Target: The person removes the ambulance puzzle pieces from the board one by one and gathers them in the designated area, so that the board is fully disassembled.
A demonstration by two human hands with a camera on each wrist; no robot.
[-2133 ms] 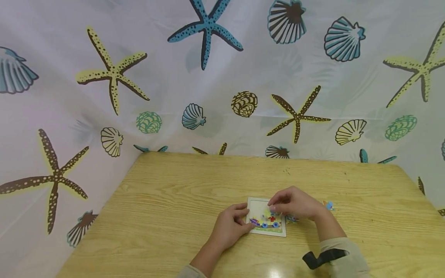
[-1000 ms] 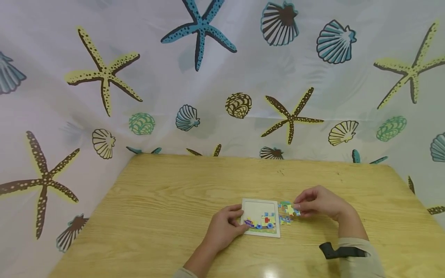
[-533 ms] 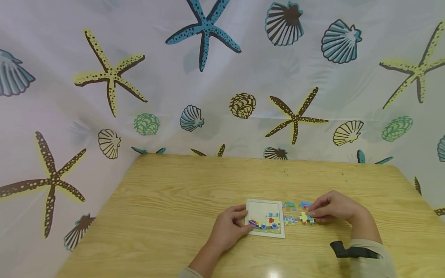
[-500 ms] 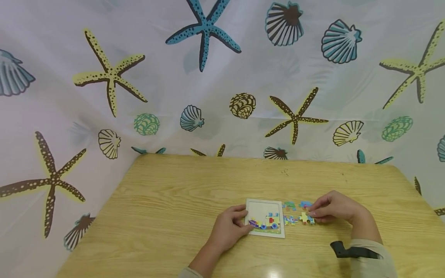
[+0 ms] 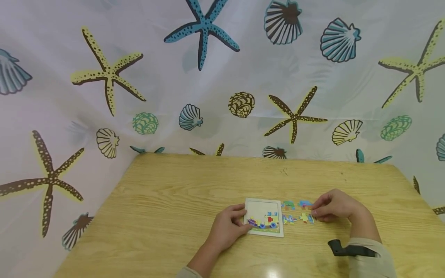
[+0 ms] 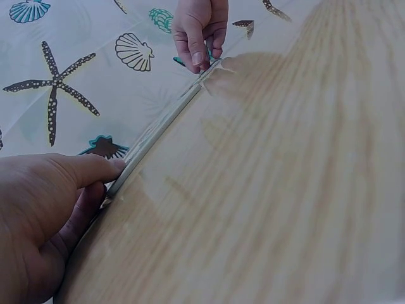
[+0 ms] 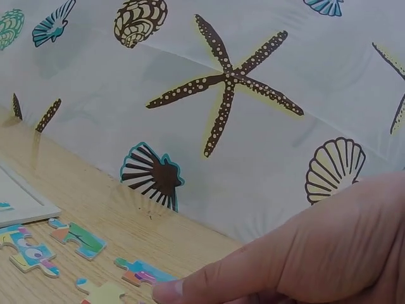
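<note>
A white-bordered jigsaw tray [image 5: 264, 200] lies on the table, with pieces showing a colourful vehicle along its bottom part. My left hand [image 5: 226, 227] grips the tray's left edge, thumb on the border; in the left wrist view the thumb [image 6: 95, 170] presses it from above. To the tray's right lie loose puzzle pieces: a green one [image 5: 289, 204], a blue one [image 5: 305, 203], one with an eye [image 7: 31, 254] and a yellow one [image 5: 304, 218]. My right hand [image 5: 338, 206] is bent at the right end of the blue and yellow pieces. Whether it pinches one is hidden.
The wooden table [image 5: 180, 185] extends on all sides of the tray. A white curtain [image 5: 215, 85] printed with starfish and shells hangs behind and beside it. A black strap mount [image 5: 351, 249] sits on the right sleeve.
My right hand has moved right from above the tray to the loose pieces. The yellow piece, pinched a second ago, has shifted right and lies beside the others. The left hand keeps its hold.
</note>
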